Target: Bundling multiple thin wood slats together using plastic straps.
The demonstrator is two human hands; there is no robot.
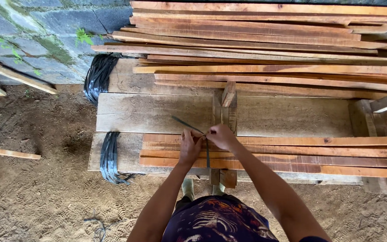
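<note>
My left hand (pixel 190 145) and my right hand (pixel 221 136) meet over a bundle of thin reddish wooden slats (pixel 301 154) lying on a workbench (pixel 157 114). Both hands pinch a dark plastic strap (pixel 208 154) that runs down across the slats. One loose end of the strap (pixel 185 123) sticks out up and to the left from my fingers. Two upright wooden pegs (pixel 226 107) stand on the bench just beyond my hands.
A big stack of long slats (pixel 265 45) lies at the back of the bench. Bunches of dark straps hang at the bench's left end (pixel 98 76) and front left (pixel 109 157). Sandy ground, loose sticks (pixel 10 153) and a stone wall (pixel 32 36) lie to the left.
</note>
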